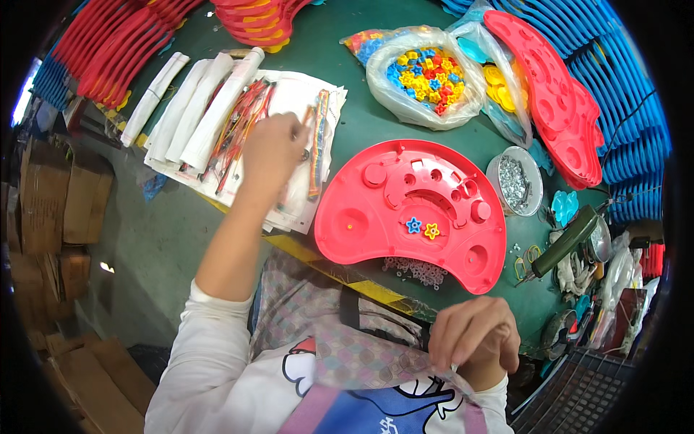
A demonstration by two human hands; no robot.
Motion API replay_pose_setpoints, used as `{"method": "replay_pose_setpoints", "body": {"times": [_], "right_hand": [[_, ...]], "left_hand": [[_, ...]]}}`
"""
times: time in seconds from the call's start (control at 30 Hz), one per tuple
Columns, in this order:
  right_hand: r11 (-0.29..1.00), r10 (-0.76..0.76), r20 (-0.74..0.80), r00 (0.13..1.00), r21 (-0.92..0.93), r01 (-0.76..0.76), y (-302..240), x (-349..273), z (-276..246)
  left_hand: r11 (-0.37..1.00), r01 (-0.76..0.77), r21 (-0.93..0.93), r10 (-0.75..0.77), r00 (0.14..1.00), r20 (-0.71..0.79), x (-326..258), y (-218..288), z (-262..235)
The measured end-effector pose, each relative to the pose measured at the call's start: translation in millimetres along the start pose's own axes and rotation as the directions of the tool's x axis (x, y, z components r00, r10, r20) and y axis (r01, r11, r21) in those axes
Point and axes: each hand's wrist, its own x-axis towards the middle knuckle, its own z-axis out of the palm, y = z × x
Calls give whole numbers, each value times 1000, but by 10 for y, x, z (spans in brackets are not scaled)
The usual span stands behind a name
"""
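Just right of our blurred left hand (pixel 277 148), nearer it than our curled right hand (pixel 475 335), the coloured strip (pixel 318 145) points lengthwise away from us on white sheets (pixel 293 90); we cannot tell whether either grips anything.

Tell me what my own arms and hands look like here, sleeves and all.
Your left hand and right hand wear no gloves. The left sleeve is white and ends around the elbow, leaving the forearm bare; the right sleeve is white too.
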Motion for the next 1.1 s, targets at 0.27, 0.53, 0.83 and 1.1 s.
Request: {"method": "replay_pose_setpoints", "body": {"times": [0.27, 0.53, 0.83, 1.1], "right_hand": [[971, 79, -527, 846, -153, -185, 184, 64, -86], [332, -232, -398, 888, -890, -312, 948, 808, -24], [-27, -213, -15, 977, -999, -22, 1099, 635, -192], [-292, -667, -131, 733, -859, -420, 110, -287, -527]], "left_hand": [[231, 24, -973, -147, 989, -10, -156, 341, -736], [190, 323, -927, -129, 944, 303, -564, 354, -242], [422, 120, -899, 139, 971, 195, -801, 629, -232], [688, -18, -726, 441, 804, 398, -732, 1090, 273]]}}
